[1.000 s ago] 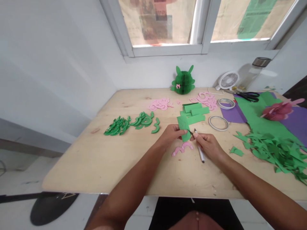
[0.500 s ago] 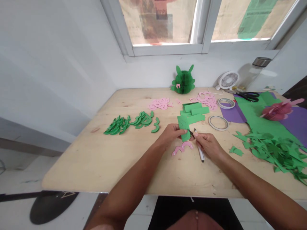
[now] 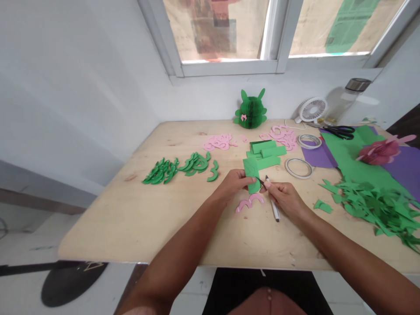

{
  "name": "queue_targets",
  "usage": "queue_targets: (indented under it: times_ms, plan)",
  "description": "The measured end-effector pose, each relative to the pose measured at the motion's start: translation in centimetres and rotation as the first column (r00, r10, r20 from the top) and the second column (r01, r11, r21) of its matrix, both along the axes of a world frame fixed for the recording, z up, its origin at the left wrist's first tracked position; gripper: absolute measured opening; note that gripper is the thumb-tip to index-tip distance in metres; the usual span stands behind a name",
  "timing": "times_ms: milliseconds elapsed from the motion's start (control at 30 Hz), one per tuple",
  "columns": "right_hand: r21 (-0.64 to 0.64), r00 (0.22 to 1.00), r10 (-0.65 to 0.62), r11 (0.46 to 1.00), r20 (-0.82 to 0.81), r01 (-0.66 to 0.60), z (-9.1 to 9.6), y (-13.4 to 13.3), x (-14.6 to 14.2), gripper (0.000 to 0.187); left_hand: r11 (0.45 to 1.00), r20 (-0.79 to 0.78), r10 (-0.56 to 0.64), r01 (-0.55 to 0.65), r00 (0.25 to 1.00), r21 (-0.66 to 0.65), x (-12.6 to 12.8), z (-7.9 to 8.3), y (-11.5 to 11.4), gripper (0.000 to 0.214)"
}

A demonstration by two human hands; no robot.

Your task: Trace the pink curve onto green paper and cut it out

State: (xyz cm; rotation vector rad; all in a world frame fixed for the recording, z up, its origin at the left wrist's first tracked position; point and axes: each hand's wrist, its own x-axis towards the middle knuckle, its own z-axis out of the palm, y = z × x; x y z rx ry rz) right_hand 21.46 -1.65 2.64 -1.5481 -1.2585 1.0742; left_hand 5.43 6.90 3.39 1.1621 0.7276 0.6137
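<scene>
On the pale wooden table (image 3: 131, 227), toward the middle of its near edge, the left hand (image 3: 236, 180) pinches a flat green paper rectangle (image 3: 251, 166) that bears a faint drawn outline. Close beside it, the right hand (image 3: 282, 193) grips a small dark pointed tool (image 3: 261, 181), probably scissors, its tip at the rectangle's right edge. The cutting of this piece looks barely begun, though the fingers hide part of it.

Much appears done: curved green scalloped paper cut-outs (image 3: 160, 172) lie heaped toward the table's left edge, pink paper cut-outs (image 3: 219, 142) toward the far edge, and loose green paper scraps (image 3: 377, 205) near the right edge. Uncut, as it seems, is the stack of folded green paper strips (image 3: 269, 152) just beyond the hands. A two-arched pink paper piece (image 3: 256, 198) lies just nearer the near edge than the rectangle.
</scene>
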Motion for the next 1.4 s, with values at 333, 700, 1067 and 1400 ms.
queue_targets:
  times_ms: [333,700,1067,1400]
  plan:
    - [-0.007,1.0,0.0,1.0,0.007,0.0,-0.03,-0.14,0.02,0.055,1.0,-0.006,0.002,-0.002,1.0,-0.001,-0.06,-0.17,0.02,0.023]
    - [-0.021,1.0,0.004,1.0,0.012,-0.004,-0.06,-0.08,0.09,0.056,1.0,-0.011,-0.004,0.004,1.0,-0.014,-0.03,-0.2,0.12,0.023]
    - [-0.002,0.999,0.009,1.0,0.052,-0.009,-0.08,0.02,0.07,0.06,0.999,-0.001,-0.045,0.045,0.999,0.0,-0.1,-0.33,0.09,0.021]
    - [0.021,0.999,-0.022,1.0,0.025,0.022,-0.81,0.04,0.3,0.057,1.0,0.002,0.004,-0.004,1.0,0.008,-0.1,-0.21,0.01,0.026]
